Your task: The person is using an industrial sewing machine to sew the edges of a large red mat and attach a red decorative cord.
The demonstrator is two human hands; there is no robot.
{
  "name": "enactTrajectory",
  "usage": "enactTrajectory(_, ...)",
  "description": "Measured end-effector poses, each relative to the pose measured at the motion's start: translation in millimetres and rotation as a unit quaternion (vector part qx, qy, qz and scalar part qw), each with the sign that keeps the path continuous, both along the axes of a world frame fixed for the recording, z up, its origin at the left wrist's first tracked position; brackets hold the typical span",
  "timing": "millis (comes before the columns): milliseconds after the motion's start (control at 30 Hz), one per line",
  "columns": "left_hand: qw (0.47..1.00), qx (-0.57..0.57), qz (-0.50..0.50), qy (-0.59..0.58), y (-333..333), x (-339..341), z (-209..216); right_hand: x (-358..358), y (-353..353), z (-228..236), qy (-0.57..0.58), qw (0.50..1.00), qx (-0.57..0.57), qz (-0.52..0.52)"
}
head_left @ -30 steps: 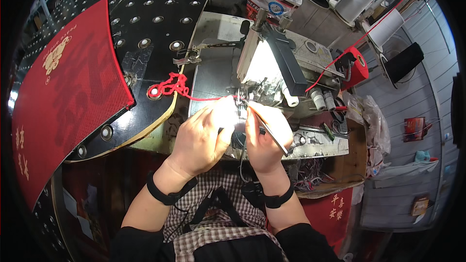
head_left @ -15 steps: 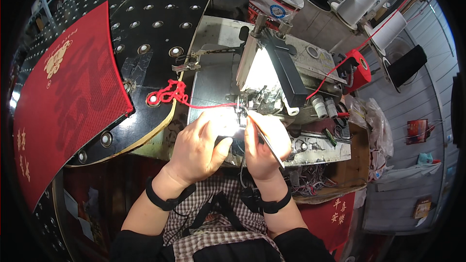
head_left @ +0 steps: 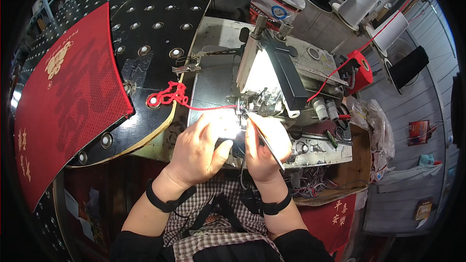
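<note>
Both my hands work at the needle area of a grey sewing machine [head_left: 272, 75], under its bright lamp. My right hand [head_left: 264, 148] pinches thin metal tweezers [head_left: 266, 140] whose tip points up at the presser foot [head_left: 242, 111]. My left hand [head_left: 199, 148] rests on the machine bed just left of the foot, fingers curled, thumb stretched toward my right hand; what it grips is washed out by glare. A red thread [head_left: 208, 108] runs left from the foot to a tangled red thread chain [head_left: 170, 94].
A red fabric panel with gold print [head_left: 63, 97] lies on the black ball-transfer table [head_left: 145, 24] at left. Red thread spool [head_left: 359, 65], black and white cones [head_left: 407, 65] stand at right. A box of wires [head_left: 315, 189] sits beside my right wrist.
My hands stayed at the presser foot with only slight shifts; the tweezers' tip moved a little closer to the foot. The red thread chain has not visibly moved.
</note>
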State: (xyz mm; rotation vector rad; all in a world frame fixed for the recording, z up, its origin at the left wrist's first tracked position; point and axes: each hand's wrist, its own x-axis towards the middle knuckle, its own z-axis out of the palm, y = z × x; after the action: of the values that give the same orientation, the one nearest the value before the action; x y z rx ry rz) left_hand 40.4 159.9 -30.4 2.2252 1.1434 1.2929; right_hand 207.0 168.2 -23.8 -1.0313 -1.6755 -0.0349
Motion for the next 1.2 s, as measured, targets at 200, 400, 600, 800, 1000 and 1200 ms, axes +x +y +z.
enactTrajectory(200,1.0,0.008,0.0,0.009,0.3,-0.4,-0.9,-0.4,1.4,-1.2,0.002,1.0,0.007,0.004)
enactTrajectory(400,1.0,0.01,-0.003,0.004,-0.2,-0.3,0.0,-1.8,2.1,-2.1,0.002,1.0,0.012,-0.003)
enactTrajectory(600,1.0,0.011,-0.007,-0.002,0.2,-0.4,-0.4,-2.5,1.9,-0.5,-0.003,1.0,0.014,-0.013)
enactTrajectory(800,1.0,0.017,-0.008,0.006,0.4,-1.5,-0.6,-3.0,1.5,0.3,-0.006,1.0,0.015,-0.02)
enactTrajectory(1000,1.0,0.026,-0.007,0.007,1.5,-1.1,-0.9,-4.0,2.2,-1.1,-0.005,1.0,0.014,-0.026)
enactTrajectory(1200,1.0,0.016,-0.007,0.007,0.0,-2.1,-1.2,-5.1,3.4,0.0,-0.004,1.0,0.013,-0.025)
